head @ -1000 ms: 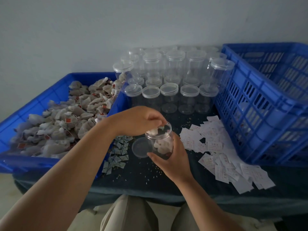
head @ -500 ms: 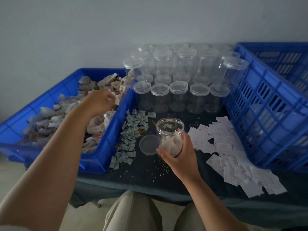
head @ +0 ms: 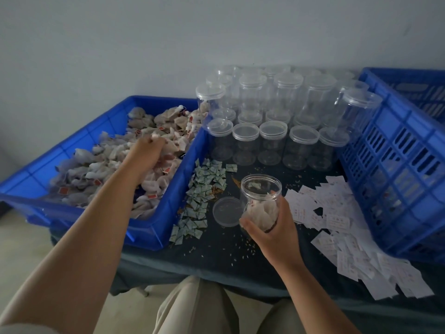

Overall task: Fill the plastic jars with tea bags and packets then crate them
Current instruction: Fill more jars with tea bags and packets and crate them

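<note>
My left grip (head: 147, 150) is down in the shallow blue plastic tray (head: 168, 227) at the left. Its fingers are curled round some of the heaped white paper tea bags (head: 96, 169). My right grip (head: 274, 227) is wrapped round the lower half of an open clear plastic jar (head: 261, 189), mouth up, over the near middle of the dark tabletop (head: 216, 249). A few tea bags sit inside it. The jar's round clear lid (head: 225, 212) lies flat just to its left.

Between the tray wall and the lid runs a strip of small green-and-white packets (head: 202, 189). Bare tabletop shows mostly along the near edge. To the right, loose white paper slips (head: 337, 225) spread up to the tall blue slatted crate (head: 397, 169). On the far side, rows of lidded empty clear jars (head: 272, 133) fill the span between tray and crate.
</note>
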Available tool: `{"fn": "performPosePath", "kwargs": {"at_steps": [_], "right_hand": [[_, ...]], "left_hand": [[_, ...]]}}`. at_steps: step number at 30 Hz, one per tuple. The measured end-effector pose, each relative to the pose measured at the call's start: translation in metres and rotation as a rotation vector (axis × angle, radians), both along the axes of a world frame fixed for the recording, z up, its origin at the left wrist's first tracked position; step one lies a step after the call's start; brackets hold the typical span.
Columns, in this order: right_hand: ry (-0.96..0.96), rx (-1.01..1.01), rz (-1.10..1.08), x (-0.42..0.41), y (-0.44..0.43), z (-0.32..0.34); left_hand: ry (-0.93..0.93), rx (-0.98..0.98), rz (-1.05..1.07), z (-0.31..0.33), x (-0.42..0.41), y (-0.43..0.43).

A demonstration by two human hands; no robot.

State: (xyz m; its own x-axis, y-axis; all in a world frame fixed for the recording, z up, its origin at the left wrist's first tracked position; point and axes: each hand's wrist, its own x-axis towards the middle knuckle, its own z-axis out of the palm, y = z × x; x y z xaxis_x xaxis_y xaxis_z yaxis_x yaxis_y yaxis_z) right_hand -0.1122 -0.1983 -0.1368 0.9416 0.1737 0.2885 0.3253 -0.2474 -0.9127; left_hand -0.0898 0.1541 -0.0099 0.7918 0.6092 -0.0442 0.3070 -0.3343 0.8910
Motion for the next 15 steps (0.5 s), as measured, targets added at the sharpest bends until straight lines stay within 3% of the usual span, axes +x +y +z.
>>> {"fn": "performPosePath", "kwargs": {"at_steps": [2,7,11,13,15], "right_hand": [[0.002,-0.003,0.004,-0.001,0.001,0.001],[-0.015,-0.06,0.029,-0.001,0.002,0.001],[-0.013,-0.073,0.019,-0.001,0.001,0.001],[-0.03,-0.063,0.019,-0.001,0.001,0.001],[-0.022,-0.041,0.028,-0.001,0.001,0.001]], "left_hand": [[-0.137,0.051,-0.073,0.019,-0.007,-0.018],[-0.216,0.434,-0.488,0.058,-0.02,-0.103],[0.004,0.626,-0.75,0.06,-0.018,-0.15],[0.076,0.596,-0.671,0.057,-0.012,-0.14],[0.031,0.537,-0.458,0.053,-0.003,-0.108]]}}
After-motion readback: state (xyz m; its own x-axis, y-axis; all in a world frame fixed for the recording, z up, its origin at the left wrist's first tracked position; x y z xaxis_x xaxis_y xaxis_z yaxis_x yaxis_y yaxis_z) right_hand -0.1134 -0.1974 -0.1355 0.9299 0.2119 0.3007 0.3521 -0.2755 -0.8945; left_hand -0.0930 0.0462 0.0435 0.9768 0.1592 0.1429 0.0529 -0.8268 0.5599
